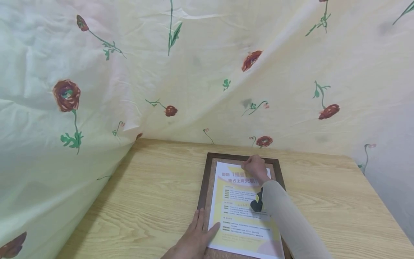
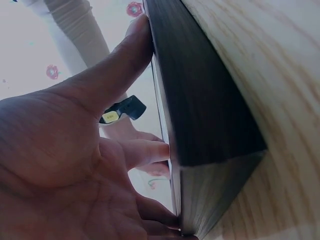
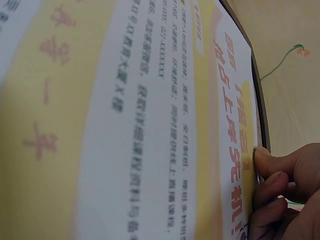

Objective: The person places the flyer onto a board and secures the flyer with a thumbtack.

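Observation:
A printed sheet of paper [image 1: 242,230], white, yellow and pink, lies on a brown cork-like board [image 1: 212,181] with a dark frame [image 1: 202,190]. At its top edge is my right hand [image 1: 256,168], fingers curled in. The right wrist view shows the thumb [image 3: 265,159] of that hand pressing the sheet's edge; anything beneath its tip is hidden. My left hand [image 1: 193,239] rests on the frame's lower left side, fingers extended and thumb reaching over the sheet. In the left wrist view its thumb [image 2: 117,70] touches the frame [image 2: 200,90] near the paper.
The board lies on a light wood-grain table [image 1: 155,187]. A pale cloth [image 1: 194,72] with red flowers hangs behind and on the left. A black device with a yellow label [image 1: 257,204] is at my right wrist, below the beige sleeve [image 1: 288,216].

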Motion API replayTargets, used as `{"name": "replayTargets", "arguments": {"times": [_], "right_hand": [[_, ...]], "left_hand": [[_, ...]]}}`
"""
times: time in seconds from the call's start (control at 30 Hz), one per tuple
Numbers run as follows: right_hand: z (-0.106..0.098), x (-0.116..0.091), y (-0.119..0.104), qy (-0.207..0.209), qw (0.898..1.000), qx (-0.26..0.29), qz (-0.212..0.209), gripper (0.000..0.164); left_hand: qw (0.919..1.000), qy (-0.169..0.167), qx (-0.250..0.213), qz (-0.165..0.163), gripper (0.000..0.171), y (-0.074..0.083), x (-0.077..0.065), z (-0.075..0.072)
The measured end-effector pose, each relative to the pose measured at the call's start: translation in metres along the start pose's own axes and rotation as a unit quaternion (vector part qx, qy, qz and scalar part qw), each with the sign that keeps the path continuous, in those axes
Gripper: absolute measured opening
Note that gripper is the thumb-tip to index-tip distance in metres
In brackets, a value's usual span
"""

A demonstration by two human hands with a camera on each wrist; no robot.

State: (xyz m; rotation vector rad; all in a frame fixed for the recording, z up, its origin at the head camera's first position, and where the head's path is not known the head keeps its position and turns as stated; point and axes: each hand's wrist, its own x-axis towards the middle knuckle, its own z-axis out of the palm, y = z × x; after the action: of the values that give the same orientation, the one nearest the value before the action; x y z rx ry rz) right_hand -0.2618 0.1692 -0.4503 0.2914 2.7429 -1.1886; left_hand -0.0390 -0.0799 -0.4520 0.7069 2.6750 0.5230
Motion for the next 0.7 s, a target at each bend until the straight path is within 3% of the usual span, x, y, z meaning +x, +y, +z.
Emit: {"name": "replayTargets", "arguments": {"times": [0.47,0.7], "right_hand": [[0.0009,0.0005,0.0012,-0.023,0.999,0.02,0.016,0.016],[0.0008,0.0044,0.0029,-0.02,0.999,0.024,0.015,0.018]], "left_hand": [[0.9997,-0.005,-0.023,-0.003,0.107,-0.0013,-0.002,0.001],[1.0,0.001,-0.01,0.0,0.108,-0.0018,-0.0023,0.0009]]}}
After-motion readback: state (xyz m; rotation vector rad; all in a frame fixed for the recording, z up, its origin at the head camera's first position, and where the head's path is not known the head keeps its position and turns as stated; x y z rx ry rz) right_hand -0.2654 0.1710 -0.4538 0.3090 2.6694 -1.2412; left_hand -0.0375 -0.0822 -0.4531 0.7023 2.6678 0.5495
